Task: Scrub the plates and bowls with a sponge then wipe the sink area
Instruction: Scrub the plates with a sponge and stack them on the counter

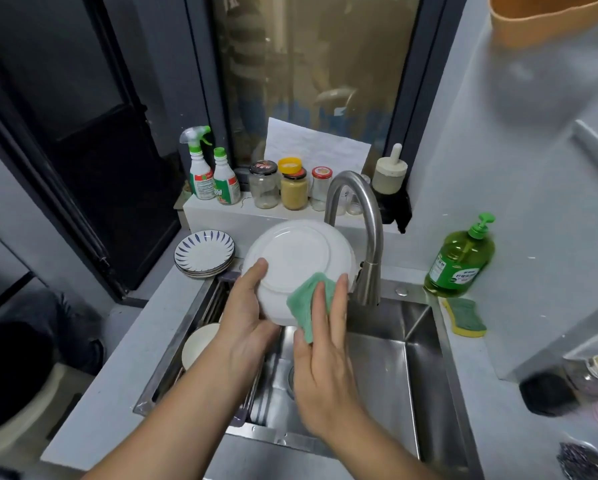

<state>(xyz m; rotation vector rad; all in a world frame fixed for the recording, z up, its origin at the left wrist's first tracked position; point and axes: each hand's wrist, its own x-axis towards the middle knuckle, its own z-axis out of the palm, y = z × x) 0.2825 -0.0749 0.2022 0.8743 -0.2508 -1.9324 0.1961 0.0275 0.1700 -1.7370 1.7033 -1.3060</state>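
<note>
the left hand point(245, 317) is gripping the white plate point(297, 254) by its lower left rim, thumb lying on the underside and fingers hidden behind. it is holding the plate tilted above the back of the sink point(422, 358), underside facing the camera, just beside the faucet point(370, 230). the right hand point(325, 362) is pressing a green scrubbing pad point(304, 299) against the plate's lower right rim with straight, flat fingers. a pale bowl point(197, 344) is sitting in the rack along the sink's left edge. a stack of blue-patterned plates point(204, 252) is resting on the counter at the sink's back left corner. a green soap bottle point(458, 261) is standing near the back right corner, with a yellow-and-green sponge point(463, 317) lying beside the sink's right edge.
</note>
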